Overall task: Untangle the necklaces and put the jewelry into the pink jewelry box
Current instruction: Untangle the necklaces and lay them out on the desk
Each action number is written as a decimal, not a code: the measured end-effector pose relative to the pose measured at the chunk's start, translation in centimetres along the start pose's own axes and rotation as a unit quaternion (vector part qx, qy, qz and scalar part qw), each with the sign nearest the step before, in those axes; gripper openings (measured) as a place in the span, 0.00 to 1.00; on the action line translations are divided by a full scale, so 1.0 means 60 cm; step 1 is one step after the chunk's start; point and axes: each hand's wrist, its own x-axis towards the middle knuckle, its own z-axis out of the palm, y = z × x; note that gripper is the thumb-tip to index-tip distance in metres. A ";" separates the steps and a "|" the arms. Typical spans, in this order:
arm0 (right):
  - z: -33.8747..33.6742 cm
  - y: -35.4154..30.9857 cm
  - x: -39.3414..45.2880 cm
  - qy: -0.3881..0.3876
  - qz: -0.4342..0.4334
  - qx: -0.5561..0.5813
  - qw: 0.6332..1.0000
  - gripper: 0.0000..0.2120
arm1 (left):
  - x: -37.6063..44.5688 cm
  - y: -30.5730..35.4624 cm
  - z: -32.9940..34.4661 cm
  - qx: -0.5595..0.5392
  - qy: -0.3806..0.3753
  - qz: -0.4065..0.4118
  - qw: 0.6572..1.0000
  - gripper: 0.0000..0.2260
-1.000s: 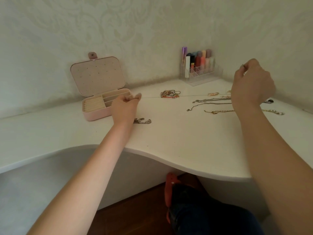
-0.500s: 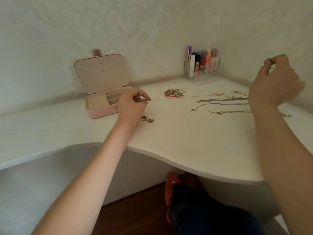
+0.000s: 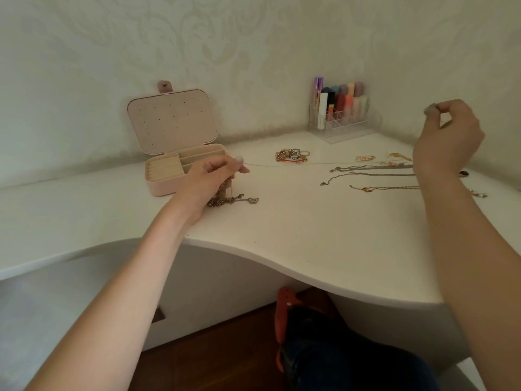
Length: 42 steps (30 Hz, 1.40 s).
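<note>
- One pink jewelry box (image 3: 169,176) stands open at the desk's (image 3: 324,235) left.
- Left hand (image 3: 208,182), just beside it, pinches one thin chain (image 3: 282,165); a tangled clump (image 3: 225,198) hangs beneath onto the desk.
- One pile of bracelets and rings (image 3: 291,156) lies behind.
- Three necklaces (image 3: 375,176) lie straightened.
- Right hand (image 3: 448,139), raised, pinches the chain's other end.

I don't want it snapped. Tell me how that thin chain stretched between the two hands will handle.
The thin chain looks hair-fine, so probably fragile under a hard pull. It seems limp: its other end piles in a tangled clump below the left hand. The right hand pinches it high; such a light strand may slip from a loose grip.
</note>
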 end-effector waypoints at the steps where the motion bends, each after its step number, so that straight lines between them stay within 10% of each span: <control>1: 0.004 -0.002 -0.001 -0.020 0.010 0.031 0.999 0.11 | 0.000 0.000 0.000 -0.004 -0.004 -0.005 1.000 0.10; 13: 0.027 -0.116 -0.089 -0.358 0.130 0.310 0.871 0.09 | -0.005 0.007 0.009 -0.021 -0.004 0.012 1.000 0.03; 19: 0.049 -0.142 -0.189 -0.537 -0.119 0.071 0.832 0.11 | -0.005 0.005 0.005 -0.068 -0.006 -0.002 0.998 0.05; 23: 0.054 -0.127 -0.199 -0.502 -0.234 -0.108 0.825 0.09 | -0.005 0.005 0.007 -0.078 -0.015 -0.008 0.997 0.05; 31: 0.076 -0.135 -0.232 -0.547 -0.199 0.116 0.805 0.05 | -0.005 0.005 0.008 -0.070 -0.044 -0.003 0.997 0.05; 38: 0.062 -0.140 -0.187 -0.474 0.155 0.364 0.786 0.08 | 0.000 -0.001 0.007 -0.060 -0.028 -0.013 0.998 0.05; 42: 0.058 -0.138 -0.179 -0.458 0.169 0.293 0.822 0.07 | -0.002 0.001 0.007 -0.062 -0.021 -0.028 0.997 0.04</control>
